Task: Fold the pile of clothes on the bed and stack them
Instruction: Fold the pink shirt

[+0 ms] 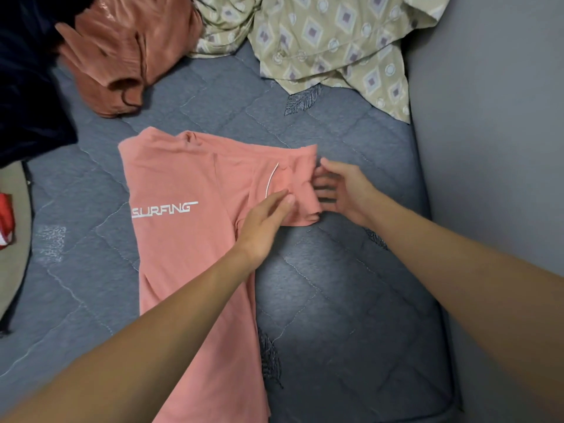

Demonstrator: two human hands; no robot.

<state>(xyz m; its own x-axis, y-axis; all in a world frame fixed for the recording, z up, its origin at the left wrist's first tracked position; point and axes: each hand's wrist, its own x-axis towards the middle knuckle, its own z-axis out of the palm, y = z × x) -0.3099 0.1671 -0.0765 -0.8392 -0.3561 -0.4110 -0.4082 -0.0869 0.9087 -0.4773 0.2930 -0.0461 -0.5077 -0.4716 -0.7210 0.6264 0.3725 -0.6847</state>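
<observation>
A salmon-pink T-shirt [189, 239] with white "SURFING" lettering lies flat on the grey quilted bed [335, 300], its left side folded in. Its right sleeve [293, 181] sticks out to the right. My left hand [265, 224] lies on the lower part of that sleeve, fingers straight and pressing it down. My right hand [338, 187] is at the sleeve's outer edge, with its fingers under the cloth and its thumb on top, pinching the hem.
A crumpled rust-orange garment [122, 47] lies at the back left beside a dark navy one [27, 71]. A beige diamond-patterned garment [329, 41] is spread at the back right. A grey wall [494, 148] borders the bed on the right. Something red [6, 221] shows at the left edge.
</observation>
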